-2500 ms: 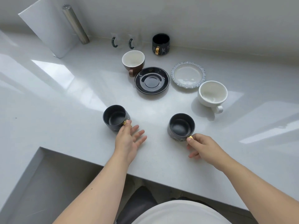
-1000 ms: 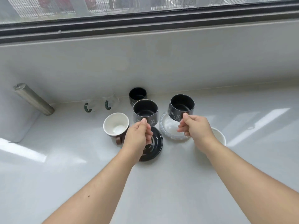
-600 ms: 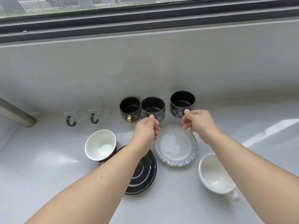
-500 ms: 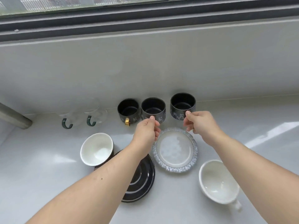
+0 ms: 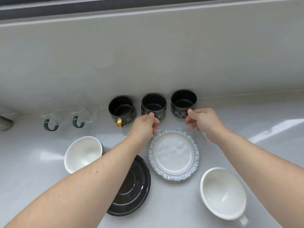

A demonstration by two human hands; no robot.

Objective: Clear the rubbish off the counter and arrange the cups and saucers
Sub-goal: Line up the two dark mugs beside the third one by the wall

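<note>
step: setting two black cups in far row by wall | left hand (image 5: 145, 125) pinching middle cup (image 5: 153, 105) handle | right hand (image 5: 199, 119) pinching right cup (image 5: 183, 102) handle | next: release, fetch saucers

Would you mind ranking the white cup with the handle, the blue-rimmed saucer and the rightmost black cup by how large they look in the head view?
1 and 2. blue-rimmed saucer and white cup: they look about alike, and the cup sits nearer the camera, so I won't rank them.
3. rightmost black cup: clearly smallest, though farthest away.
</note>
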